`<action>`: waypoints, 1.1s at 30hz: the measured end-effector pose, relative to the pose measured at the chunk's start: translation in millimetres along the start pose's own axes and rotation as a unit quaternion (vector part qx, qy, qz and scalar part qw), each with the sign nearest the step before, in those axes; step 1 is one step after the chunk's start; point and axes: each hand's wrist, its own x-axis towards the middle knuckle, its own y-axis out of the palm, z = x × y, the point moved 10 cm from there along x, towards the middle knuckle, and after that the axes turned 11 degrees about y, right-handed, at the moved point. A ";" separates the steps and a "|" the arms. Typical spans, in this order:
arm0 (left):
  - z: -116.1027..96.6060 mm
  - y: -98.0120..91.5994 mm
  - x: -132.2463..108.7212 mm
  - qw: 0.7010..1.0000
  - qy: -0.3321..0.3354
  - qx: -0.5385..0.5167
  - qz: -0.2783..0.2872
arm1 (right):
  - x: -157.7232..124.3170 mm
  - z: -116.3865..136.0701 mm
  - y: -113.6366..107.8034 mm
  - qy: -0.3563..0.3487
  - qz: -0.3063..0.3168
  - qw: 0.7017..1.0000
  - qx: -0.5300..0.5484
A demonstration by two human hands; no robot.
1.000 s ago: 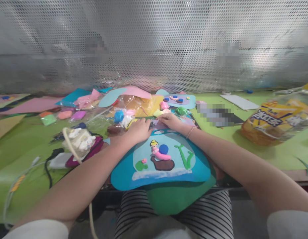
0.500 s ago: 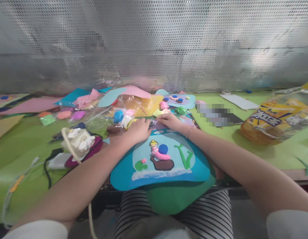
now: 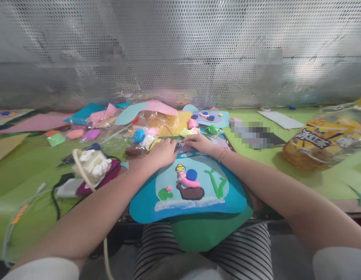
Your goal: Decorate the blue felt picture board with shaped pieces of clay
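A blue foam picture [image 3: 189, 186] with a small clay figure, a blue ball and green plants lies at the table's near edge, partly over my lap. My left hand [image 3: 163, 152] and my right hand [image 3: 201, 142] meet at its far edge, fingers curled and pinched on something small that I cannot make out. Small lumps of coloured clay in clear wrap [image 3: 143, 137] lie just beyond my fingers. A bracelet sits on my right wrist.
The green table [image 3: 28, 171] holds coloured foam sheets [image 3: 87, 112], a white plush pouch with a cord [image 3: 91, 165], a second foam craft [image 3: 209, 116] and a yellow snack bag [image 3: 323, 142] at right. A perforated metal screen [image 3: 180, 50] closes the back.
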 end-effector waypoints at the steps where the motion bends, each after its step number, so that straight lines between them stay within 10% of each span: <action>1: 0.0 -0.2 -0.1 1.000 0.000 -0.003 0.001 | 0.1 -0.7 0.3 0.002 0.002 1.000 -0.001; 33: -0.7 -1.6 -0.9 1.000 0.000 -0.026 -0.003 | -5.5 8.5 5.7 0.007 0.006 0.996 -0.089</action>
